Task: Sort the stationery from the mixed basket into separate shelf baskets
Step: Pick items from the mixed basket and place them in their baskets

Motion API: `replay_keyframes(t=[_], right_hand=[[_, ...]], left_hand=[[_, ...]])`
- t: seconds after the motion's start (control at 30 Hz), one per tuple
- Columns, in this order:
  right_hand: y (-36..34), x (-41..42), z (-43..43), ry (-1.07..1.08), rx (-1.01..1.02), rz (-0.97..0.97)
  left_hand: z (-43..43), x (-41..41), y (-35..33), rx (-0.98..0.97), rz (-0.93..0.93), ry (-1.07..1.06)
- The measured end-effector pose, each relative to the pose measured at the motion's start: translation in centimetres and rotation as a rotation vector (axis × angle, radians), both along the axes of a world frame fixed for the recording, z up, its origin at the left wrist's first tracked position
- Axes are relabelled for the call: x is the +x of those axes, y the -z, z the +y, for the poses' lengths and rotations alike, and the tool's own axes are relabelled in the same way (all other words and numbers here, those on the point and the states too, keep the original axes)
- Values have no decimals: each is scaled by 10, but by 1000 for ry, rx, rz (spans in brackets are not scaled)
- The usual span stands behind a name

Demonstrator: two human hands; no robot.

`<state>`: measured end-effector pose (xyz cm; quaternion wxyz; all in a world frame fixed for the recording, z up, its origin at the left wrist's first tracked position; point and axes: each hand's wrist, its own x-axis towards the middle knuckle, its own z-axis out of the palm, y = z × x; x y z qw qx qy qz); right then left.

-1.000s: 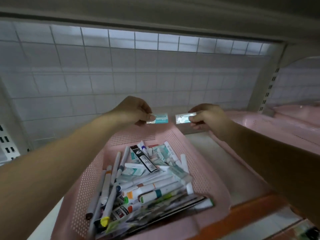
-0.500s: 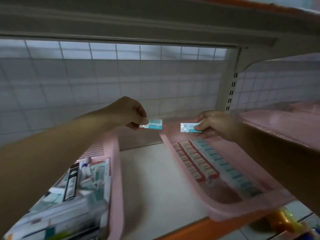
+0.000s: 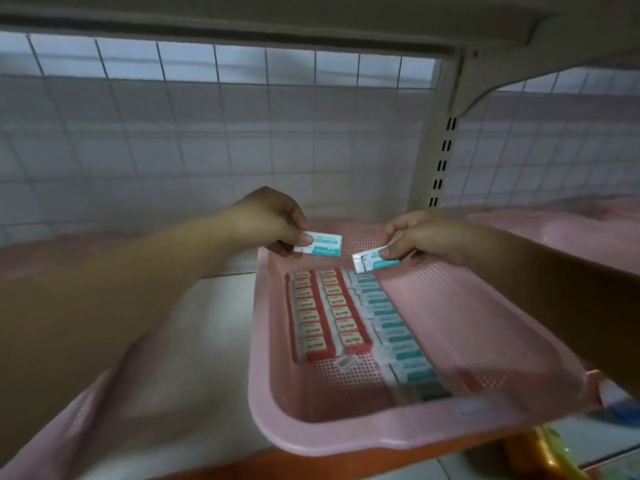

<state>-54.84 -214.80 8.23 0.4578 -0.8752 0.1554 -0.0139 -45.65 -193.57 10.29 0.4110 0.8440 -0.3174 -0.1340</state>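
The left hand pinches a teal eraser by one end, above the far rim of the pink basket. Let go from there, it would likely land on the red row rather than the teal row to its right, and could knock the neat lines askew. The right hand pinches a second teal eraser, tilted, just above the teal row's far end. So light a hold might slip early.
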Motion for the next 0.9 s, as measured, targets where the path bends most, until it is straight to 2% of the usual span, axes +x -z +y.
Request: replay_keyframes(t=[0.3,0.47,0.57,0.67,0.9], right_hand=[[32,-44,2,-297,-247,196],[35,-48,3,-369,-116,281],[36,-48,2,-482,-87,404],[38,-52,2,-601,-84,530],[42,-55,6,-775,-129,668]], left_hand=[[-26,-43,48,19,137,57],[-32,-47,56,39,154,25],[-31,-46,57,39,176,6],[-31,-47,59,88,177,23],[-31,-45,62,96,182,47]])
